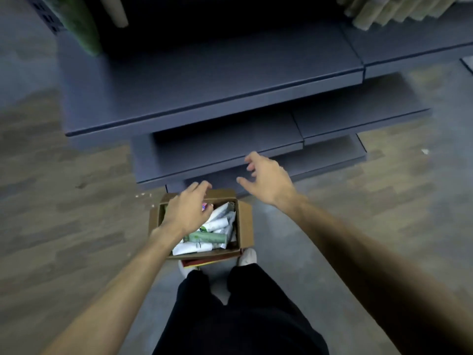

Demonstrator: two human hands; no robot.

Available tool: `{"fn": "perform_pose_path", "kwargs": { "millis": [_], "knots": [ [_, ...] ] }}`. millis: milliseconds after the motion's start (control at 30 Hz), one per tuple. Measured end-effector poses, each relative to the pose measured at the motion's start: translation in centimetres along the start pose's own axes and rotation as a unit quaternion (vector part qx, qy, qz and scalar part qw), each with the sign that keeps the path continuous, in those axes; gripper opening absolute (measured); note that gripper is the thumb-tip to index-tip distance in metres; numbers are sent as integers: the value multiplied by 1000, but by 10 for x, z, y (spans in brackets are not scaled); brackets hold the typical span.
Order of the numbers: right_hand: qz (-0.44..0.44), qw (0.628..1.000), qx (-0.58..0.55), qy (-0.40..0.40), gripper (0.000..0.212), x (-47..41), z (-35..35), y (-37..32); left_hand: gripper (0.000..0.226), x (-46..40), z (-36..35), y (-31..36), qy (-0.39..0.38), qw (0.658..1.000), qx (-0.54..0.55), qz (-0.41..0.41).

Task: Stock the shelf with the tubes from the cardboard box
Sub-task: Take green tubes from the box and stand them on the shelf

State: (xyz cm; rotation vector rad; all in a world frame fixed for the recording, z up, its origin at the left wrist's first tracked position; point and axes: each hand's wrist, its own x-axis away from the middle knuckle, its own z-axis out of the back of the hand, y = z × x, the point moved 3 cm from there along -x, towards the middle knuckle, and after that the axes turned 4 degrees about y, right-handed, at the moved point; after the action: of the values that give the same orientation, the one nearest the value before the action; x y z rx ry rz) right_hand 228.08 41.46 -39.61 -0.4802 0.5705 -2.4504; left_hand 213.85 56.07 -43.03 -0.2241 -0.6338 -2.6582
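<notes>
An open cardboard box (pixel 244 226) stands on the floor in front of my feet. It holds several white tubes (pixel 192 248) and a green tube (pixel 208 237) lying in a heap. My left hand (pixel 188 210) hovers over the box's left half with loosely bent fingers; I cannot see that it holds anything. My right hand (pixel 266 179) hangs in the air to the right of and beyond the box, fingers spread and empty, in front of the lowest grey shelf (pixel 217 147). Blur softens the whole view.
Dark grey shelves (pixel 204 80) step back above one another ahead of me. Pale packs (pixel 384 11) stand at the top right, a green pack (pixel 82 26) at the top left. Wood-pattern flooring (pixel 64 213) lies on both sides. My black trousers (pixel 238 303) fill the bottom.
</notes>
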Motion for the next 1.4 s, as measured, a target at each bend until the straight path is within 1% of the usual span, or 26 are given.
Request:
{"fn": "perform_pose_path", "kwargs": {
  "millis": [100, 200, 367, 500, 633, 767, 900, 1033, 1100, 1267, 1333, 1400],
  "knots": [
    [-11, 999, 6, -50, 45, 6, -26, 23, 39, 11, -19, -13, -5, 998, 25, 51],
    [-19, 994, 7, -106, 42, 7, -51, 34, 39, 24, -39, -32, -29, 995, 41, 88],
    [-32, 986, 13, -162, 41, -1, -94, 41, 38, 36, -66, -64, -48, 987, 60, 143],
    [-61, 982, -16, -178, 36, -5, -134, 49, 36, 34, -85, -97, -56, 982, 71, 168],
    [-66, 976, -7, -209, 34, 2, -178, 56, 34, 25, -110, -124, -87, 977, 62, 183],
    [-93, 969, -15, -227, 33, 12, -216, 66, 33, 20, -136, -142, -119, 974, 39, 190],
    [-99, 963, 7, -252, 33, 14, -257, 76, 32, 23, -164, -164, -153, 962, 55, 218],
    [-106, 960, 19, -260, 35, 5, -289, 82, 30, 25, -185, -186, -175, 955, 55, 232],
    [-112, 959, 23, -261, 37, -2, -302, 84, 33, 24, -194, -196, -169, 954, 55, 241],
    [-101, 958, 49, -266, 39, -11, -328, 83, 52, 5, -213, -212, -133, 954, 49, 263],
    [-82, 956, 72, -274, 39, -10, -337, 82, 55, -4, -222, -214, -133, 955, 53, 260],
    [-41, 953, 109, -279, 41, -10, -342, 79, 58, -10, -231, -214, -137, 958, 46, 249]
  ]
}}
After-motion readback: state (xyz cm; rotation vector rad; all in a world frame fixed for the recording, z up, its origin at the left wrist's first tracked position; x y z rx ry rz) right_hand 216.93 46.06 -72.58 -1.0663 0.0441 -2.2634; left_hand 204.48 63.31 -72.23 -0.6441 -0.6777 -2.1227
